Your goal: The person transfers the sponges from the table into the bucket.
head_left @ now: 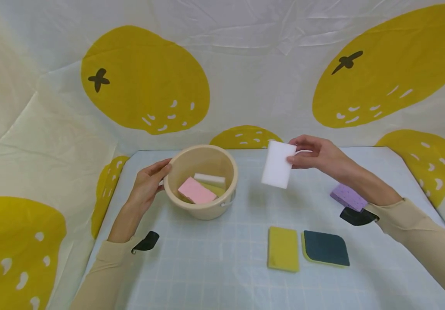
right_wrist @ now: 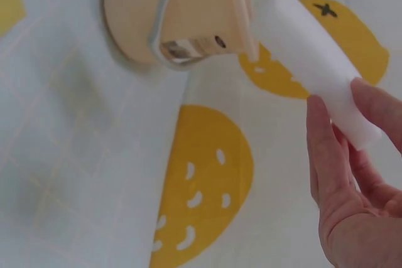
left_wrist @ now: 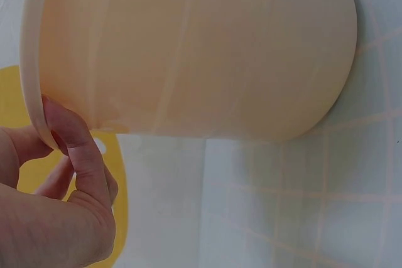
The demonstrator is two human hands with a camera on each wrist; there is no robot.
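My right hand (head_left: pixel 315 153) pinches a white sponge (head_left: pixel 278 165) by its right edge and holds it up above the table, to the right of a beige bucket (head_left: pixel 172 189). In the right wrist view the thumb and fingers grip the white sponge (right_wrist: pixel 320 61) at one end. With thumb and fingers, my left hand (head_left: pixel 146 183) grips the bucket's left rim; the left wrist view shows that hand (left_wrist: pixel 75 186) at the rim of the bucket (left_wrist: pixel 201 48). Inside the bucket lie a pink sponge (head_left: pixel 196 190), a white block (head_left: pixel 209 179) and a partly covered yellow-green sponge (head_left: pixel 214 189).
On the light blue gridded table (head_left: pixel 199 267) a yellow sponge (head_left: pixel 283 249) lies beside a dark green scouring sponge (head_left: pixel 326 247). A purple sponge (head_left: pixel 347 197) is partly hidden by the right forearm. Cloth walls with yellow fruit prints (head_left: pixel 145 82) stand around the table.
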